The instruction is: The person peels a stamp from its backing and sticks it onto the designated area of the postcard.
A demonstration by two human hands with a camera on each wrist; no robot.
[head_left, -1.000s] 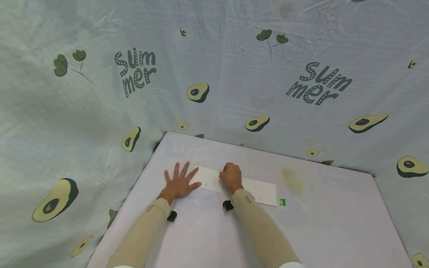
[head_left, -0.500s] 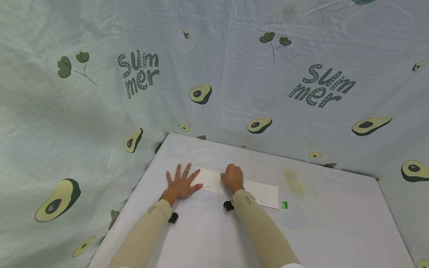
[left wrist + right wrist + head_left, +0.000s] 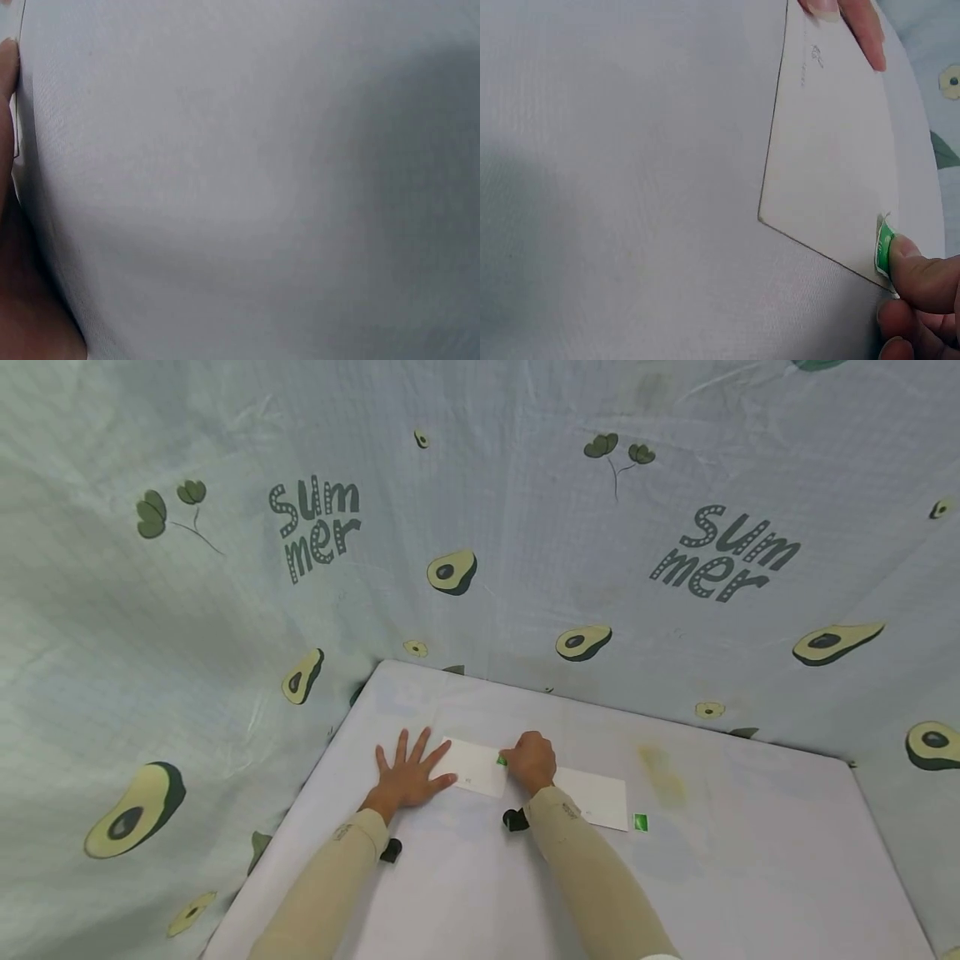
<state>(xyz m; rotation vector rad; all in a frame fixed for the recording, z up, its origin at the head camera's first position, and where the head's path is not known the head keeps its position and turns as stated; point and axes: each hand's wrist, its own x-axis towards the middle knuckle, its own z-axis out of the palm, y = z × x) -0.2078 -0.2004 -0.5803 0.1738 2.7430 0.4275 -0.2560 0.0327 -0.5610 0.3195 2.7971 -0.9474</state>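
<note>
My left hand (image 3: 405, 779) lies flat with fingers spread, its thumb and index finger over the left end of a white card (image 3: 476, 768) on the table. The card bears a small printed mark. At the card's far right corner my right hand (image 3: 531, 762) has curled fingers, and it pinches a small green stamp-like sticker (image 3: 885, 247) between thumb and fingers. The sticker looks bent, partly covered by the thumb. In the left wrist view only an edge of the left hand (image 3: 26, 292) shows.
A second white card (image 3: 596, 797) lies to the right, partly behind the right wrist. Beside it is another green sticker (image 3: 640, 822). The white tabletop (image 3: 750, 852) has a yellowish stain (image 3: 662, 774). An avocado-print curtain (image 3: 517, 510) hangs behind and at the left.
My right hand has shifted slightly right, and the green sticker at the first card's corner now shows beside the thumb. My left hand keeps its place on the card.
</note>
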